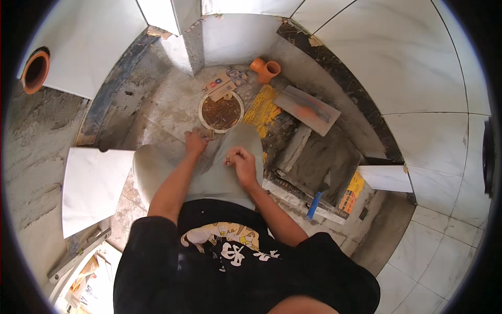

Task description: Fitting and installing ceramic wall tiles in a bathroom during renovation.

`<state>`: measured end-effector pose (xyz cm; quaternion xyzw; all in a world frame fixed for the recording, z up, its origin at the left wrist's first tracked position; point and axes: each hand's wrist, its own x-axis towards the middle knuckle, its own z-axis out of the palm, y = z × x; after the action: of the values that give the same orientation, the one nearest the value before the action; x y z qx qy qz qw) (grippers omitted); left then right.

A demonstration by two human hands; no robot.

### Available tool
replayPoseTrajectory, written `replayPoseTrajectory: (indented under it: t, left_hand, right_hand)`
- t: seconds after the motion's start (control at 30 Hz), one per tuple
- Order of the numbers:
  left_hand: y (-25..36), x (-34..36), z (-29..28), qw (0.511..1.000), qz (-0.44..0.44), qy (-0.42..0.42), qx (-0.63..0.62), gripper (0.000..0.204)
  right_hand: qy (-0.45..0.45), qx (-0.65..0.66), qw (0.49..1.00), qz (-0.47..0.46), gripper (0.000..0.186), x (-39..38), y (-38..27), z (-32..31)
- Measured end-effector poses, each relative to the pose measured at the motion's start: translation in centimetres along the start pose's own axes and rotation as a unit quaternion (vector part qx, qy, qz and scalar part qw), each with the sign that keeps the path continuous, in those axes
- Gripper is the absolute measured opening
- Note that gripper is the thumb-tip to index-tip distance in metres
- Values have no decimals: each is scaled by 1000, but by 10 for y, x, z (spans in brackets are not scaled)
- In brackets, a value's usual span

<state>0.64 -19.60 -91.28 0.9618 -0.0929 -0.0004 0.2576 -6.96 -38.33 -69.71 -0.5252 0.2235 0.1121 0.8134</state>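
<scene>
My left hand (195, 142) reaches down between my knees to the floor, fingers around a small, dusty flat piece (209, 134) that is hard to make out, just below a round white-rimmed drain opening (200, 113) filled with brown debris. Over my right thigh, my right hand (239, 161) has its fingers curled, perhaps around something small and unclear. Right of it lies a mortar bed (334, 157) on yellow printed sheeting (260, 107), with a steel float (319, 115), a greyish bar (293, 146) and a blue-handled trowel (315, 205).
An orange pipe fitting (266, 70) and torn cardboard (222, 85) lie beyond the drain. A white tile (94, 186) is at my left, another (384, 178) at right. An orange pipe socket (45, 73) opens in the left wall; a metal level (73, 256) sits lower left.
</scene>
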Motion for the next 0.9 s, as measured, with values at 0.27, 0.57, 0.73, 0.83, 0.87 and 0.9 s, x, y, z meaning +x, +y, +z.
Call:
replayPoseTrajectory:
  t: [0.27, 0.57, 0.73, 0.83, 0.87, 0.9]
  left_hand:
    - [49, 14, -46, 947, -292, -25, -132, 28]
    - [164, -43, -270, 803, -242, -1, -544, 10]
    - [183, -74, -299, 768, -176, 13, -616, 11]
    - [186, -85, -310, 729, -154, 15, -667, 11]
    - [187, -88, -313, 722, -143, 13, -677, 12]
    - [190, -88, -315, 722, -139, 15, -678, 12]
  right_hand:
    - [10, -80, 997, 16, 9, 3, 4, -14]
    - [-22, -231, 957, -174, 26, -24, -90, 56]
    - [-169, -250, 939, -163, 24, -42, -94, 74]
    - [-284, -109, 952, 44, 22, -57, -109, 74]
    - [-288, -112, 950, 42, 22, -62, -110, 78]
    - [-264, -131, 955, 17, 22, -65, -112, 81]
